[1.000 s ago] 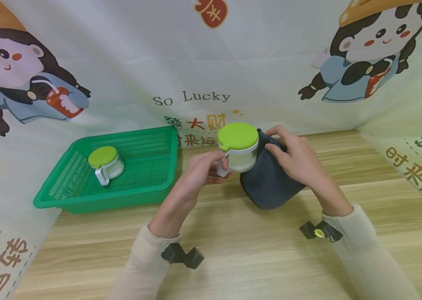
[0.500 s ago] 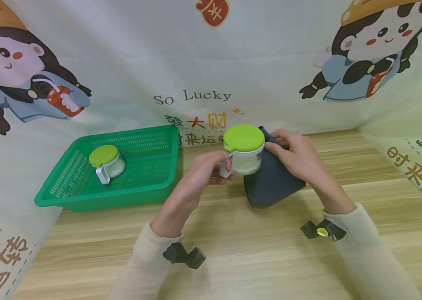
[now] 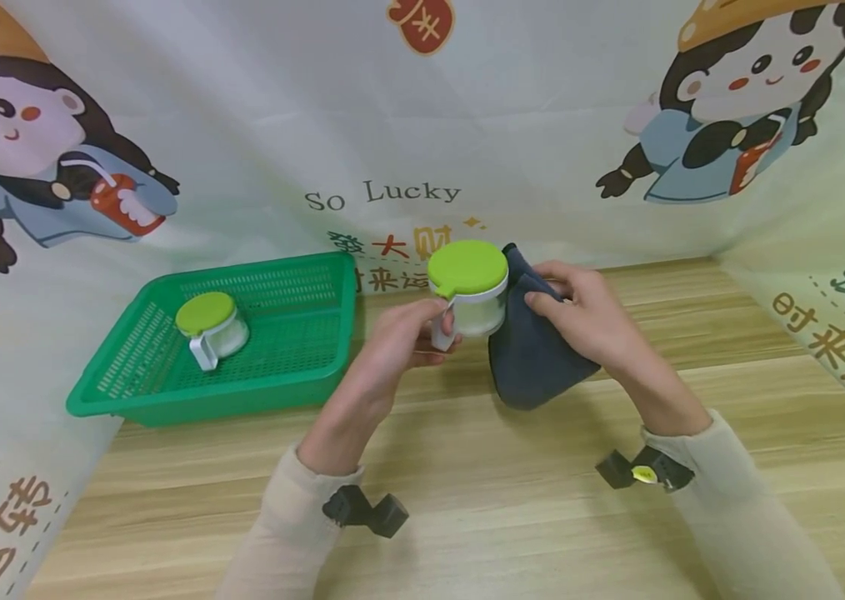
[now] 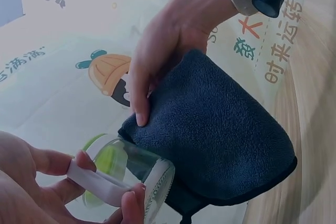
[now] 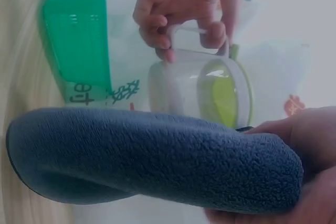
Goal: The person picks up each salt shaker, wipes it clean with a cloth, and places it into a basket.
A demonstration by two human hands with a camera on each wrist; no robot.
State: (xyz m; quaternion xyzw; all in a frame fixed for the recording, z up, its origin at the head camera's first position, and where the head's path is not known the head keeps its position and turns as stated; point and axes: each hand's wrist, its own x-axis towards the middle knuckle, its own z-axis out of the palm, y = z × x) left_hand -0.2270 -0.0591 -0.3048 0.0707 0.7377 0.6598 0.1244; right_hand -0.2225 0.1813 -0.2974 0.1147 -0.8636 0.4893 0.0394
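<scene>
My left hand (image 3: 400, 337) grips the white handle of a clear glass seasoning jar (image 3: 478, 315) with a bright green lid, held above the table. In the left wrist view the fingers curl round the handle (image 4: 97, 182). My right hand (image 3: 587, 312) pinches a folded dark blue-grey cloth (image 3: 538, 354) between thumb and fingers. The cloth hangs down close beside the jar's right side, overlapping it in the right wrist view. A second seasoning jar (image 3: 223, 337), with the same green lid and white handle, stands in the green basket.
The green plastic basket (image 3: 242, 404) with perforated walls stands at the left on the wood-grain table (image 3: 497, 508). A printed white sheet (image 3: 542, 108) rises behind and at both sides. Each wrist wears a small black camera (image 3: 366, 510).
The jar in my left hand shifted slightly right, then back left and a little up. My right hand moved its grip on the cloth, whose top edge now stands beside the lid.
</scene>
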